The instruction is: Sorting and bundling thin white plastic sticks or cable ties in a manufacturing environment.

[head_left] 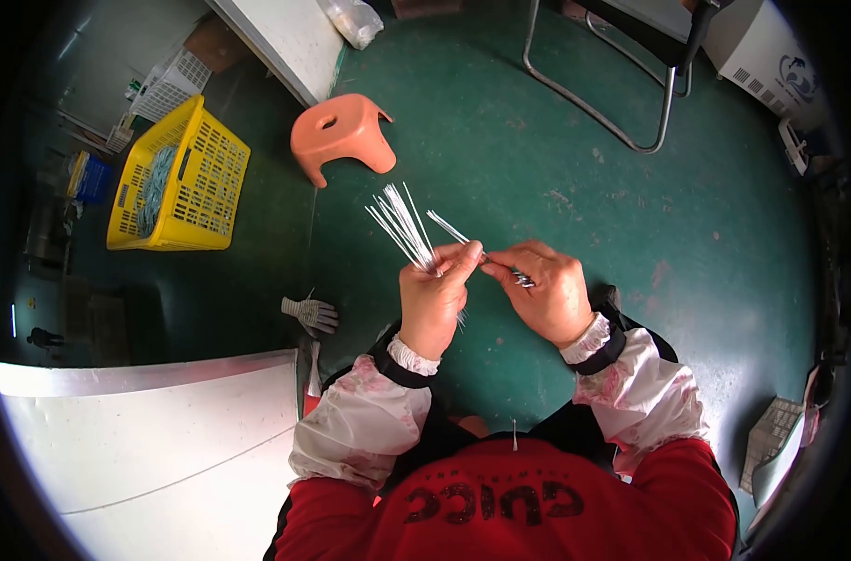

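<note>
White strands (407, 232) in left fingers (462, 266)

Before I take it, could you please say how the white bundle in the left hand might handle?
The bundle of thin white strands is probably fairly stiff, as its strands project nearly straight from the left hand. Thin as they are, it is likely light. The tips fan apart, so strands might slip out.

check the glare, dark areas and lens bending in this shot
Head view: black fisheye borders swallow the corners; head view: the smooth white flat panel at lower left looks very bright, its upper edge bowed; head view: the glossy green floor shows pale sheen at lower right; head view: the left background is dim; head view: the thin white strands look fairly crisp.
</note>
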A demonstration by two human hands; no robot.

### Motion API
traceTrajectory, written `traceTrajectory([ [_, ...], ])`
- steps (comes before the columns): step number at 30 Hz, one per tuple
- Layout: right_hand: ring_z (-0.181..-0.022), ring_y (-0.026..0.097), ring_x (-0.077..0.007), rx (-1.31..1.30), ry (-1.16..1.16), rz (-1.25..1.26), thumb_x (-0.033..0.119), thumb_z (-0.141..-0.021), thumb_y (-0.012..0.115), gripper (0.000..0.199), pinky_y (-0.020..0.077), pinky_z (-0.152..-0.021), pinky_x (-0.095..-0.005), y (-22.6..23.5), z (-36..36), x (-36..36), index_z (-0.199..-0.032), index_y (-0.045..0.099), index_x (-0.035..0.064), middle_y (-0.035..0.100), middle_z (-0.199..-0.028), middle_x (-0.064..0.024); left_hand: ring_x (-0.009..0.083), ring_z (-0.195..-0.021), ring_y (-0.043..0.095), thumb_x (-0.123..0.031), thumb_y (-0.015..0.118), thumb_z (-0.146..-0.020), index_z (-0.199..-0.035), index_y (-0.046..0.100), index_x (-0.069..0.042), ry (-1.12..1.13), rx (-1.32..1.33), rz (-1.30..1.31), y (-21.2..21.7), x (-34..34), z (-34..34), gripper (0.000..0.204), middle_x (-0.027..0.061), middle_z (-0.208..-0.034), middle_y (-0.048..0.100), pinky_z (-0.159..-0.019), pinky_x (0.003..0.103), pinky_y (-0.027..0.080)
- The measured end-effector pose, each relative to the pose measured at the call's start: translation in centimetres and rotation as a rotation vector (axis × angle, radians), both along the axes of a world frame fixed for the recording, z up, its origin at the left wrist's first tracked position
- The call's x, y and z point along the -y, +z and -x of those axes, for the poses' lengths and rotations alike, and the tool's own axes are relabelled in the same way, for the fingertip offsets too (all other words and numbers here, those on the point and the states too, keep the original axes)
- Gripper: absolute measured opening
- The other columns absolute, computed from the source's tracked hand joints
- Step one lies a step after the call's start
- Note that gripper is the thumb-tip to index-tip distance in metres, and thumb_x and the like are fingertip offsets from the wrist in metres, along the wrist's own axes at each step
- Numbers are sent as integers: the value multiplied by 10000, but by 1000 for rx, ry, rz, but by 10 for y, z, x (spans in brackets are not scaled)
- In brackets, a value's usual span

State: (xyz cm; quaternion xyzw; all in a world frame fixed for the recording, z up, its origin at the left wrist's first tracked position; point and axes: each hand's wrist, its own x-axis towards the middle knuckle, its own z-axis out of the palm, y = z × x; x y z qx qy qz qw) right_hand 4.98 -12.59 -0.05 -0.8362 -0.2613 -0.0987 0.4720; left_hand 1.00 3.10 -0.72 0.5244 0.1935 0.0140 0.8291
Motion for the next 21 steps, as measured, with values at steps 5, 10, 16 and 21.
traceTrajectory([
  [5, -671, 690, -255, -77, 11, -72, 92, -797, 758, 109, 556, -578, -322, 4, 0, -2, -873, 725, 22, 704, -818, -118, -15, -479, 336, -183, 739, -893, -960, 694, 30, 20, 20, -21, 1, 1, -1, 227, -25, -732, 610, -424, 197, 220],
  [10, -682, 689, -278, -147, 30, -114, 79, -792, 751, 99, 549, -585, -322, 10, 0, -1, -858, 722, 12, 703, -804, -135, -14, -476, 333, -173, 740, -891, -953, 700, 19, 29, 44, -91, -1, 1, 0, 206, -51, -667, 550, -425, 195, 217],
  [16, -713, 672, -133, -630, 58, -81, 124, -858, 725, 124, 539, -640, -293, 11, 0, 4, -870, 715, 1, 698, -766, -72, -2, -459, 307, -164, 728, -896, -928, 692, 0, -34, -25, 65, 4, -4, 1, 171, -66, -634, 501, -422, 209, 212],
  [21, -667, 557, -50, -907, 234, -526, 187, -911, 704, 195, 465, -584, -239, -4, -4, 4, -933, 695, -6, 676, -782, 8, 2, -454, 292, -148, 725, -894, -897, 675, -3, -37, -16, 185, 8, -5, -3, 153, -61, -632, 495, -426, 213, 211],
])
